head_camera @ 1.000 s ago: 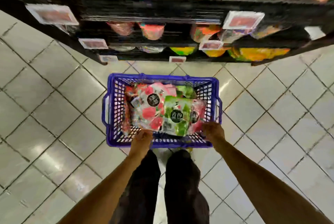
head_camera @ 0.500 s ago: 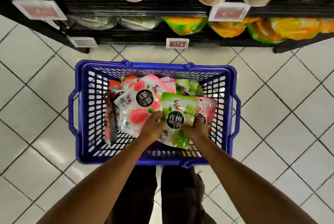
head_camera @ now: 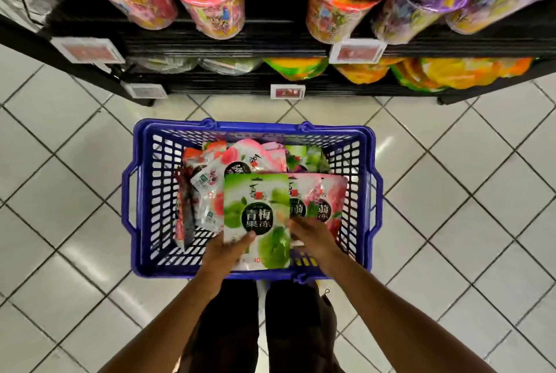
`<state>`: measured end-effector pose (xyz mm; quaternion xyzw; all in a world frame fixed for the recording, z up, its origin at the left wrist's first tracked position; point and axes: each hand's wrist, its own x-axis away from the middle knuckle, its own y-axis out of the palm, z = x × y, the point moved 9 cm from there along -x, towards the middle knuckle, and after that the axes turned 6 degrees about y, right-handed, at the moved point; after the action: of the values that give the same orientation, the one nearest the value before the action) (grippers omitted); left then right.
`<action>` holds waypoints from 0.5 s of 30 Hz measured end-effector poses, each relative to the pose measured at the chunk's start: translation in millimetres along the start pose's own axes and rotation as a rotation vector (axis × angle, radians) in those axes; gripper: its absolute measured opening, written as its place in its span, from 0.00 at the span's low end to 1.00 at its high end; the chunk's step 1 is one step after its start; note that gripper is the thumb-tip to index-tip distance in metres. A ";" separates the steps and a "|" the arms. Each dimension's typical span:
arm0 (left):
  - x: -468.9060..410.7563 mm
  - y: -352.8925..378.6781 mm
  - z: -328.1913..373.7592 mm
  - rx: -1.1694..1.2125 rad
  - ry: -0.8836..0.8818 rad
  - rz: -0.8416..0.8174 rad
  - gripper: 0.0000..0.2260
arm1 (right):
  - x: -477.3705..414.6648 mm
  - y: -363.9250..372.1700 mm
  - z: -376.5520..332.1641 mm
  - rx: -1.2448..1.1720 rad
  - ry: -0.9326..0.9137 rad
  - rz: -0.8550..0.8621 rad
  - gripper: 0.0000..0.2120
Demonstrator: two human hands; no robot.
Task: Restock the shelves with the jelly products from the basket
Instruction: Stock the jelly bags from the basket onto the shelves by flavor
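While the person stands over the blue basket (head_camera: 144, 198) on the tiled floor (head_camera: 60, 222), the restocking looks barely begun: the basket is full of jelly pouches and none that I can match to them sits on the shelves yet. Nearest, the left hand (head_camera: 224, 252) has its fingers closed on the lower edge of a green pouch (head_camera: 257, 219), thumb across the front, holding it raised above the pile. Its dark round label reads 青梅果冻; smaller print along the bottom edge is too cut off to read. Just beside it the right hand (head_camera: 313, 237) rests on the pink pouches (head_camera: 319, 201), fingers spread and bent over them; whether they grip one I cannot tell. Those pouches carry similar dark round labels, only partly legible. Further off, the black shelves (head_camera: 210, 89) hold round tubs above and yellow and orange bags below, and the price tags (head_camera: 288, 91) are blurred past reading, so nearly the whole job is left
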<state>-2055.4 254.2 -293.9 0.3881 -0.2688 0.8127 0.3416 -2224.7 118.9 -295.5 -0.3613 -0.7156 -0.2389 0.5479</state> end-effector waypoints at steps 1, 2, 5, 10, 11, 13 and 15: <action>-0.5 -8.4 -0.8 0.007 -0.008 0.048 0.06 | -4.2 -11.9 -0.6 0.084 -0.012 0.124 0.10; -1.8 -16.0 0.0 -0.012 -0.006 0.072 0.06 | -7.5 -22.2 -1.1 0.177 -0.021 0.230 0.10; -9.3 -33.5 5.4 -0.092 0.040 0.070 0.06 | -17.6 -40.0 3.8 0.304 -0.009 0.356 0.12; -27.5 -40.9 12.0 -0.218 0.097 0.016 0.05 | -37.1 -42.1 19.8 0.267 0.071 0.374 0.28; -31.1 -43.3 11.7 -0.227 0.095 0.016 0.05 | -41.7 -37.6 22.7 0.309 0.082 0.343 0.26; -35.7 -46.1 8.1 -0.206 0.083 0.011 0.06 | -45.4 -29.6 24.9 0.412 0.079 0.290 0.19; -35.1 -47.8 4.6 -0.180 0.074 0.007 0.07 | -45.3 -23.9 21.9 0.398 0.039 0.269 0.15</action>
<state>-2000.5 268.5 -311.7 0.3248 -0.3293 0.8002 0.3818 -2250.4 108.5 -343.7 -0.3336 -0.6831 -0.0249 0.6492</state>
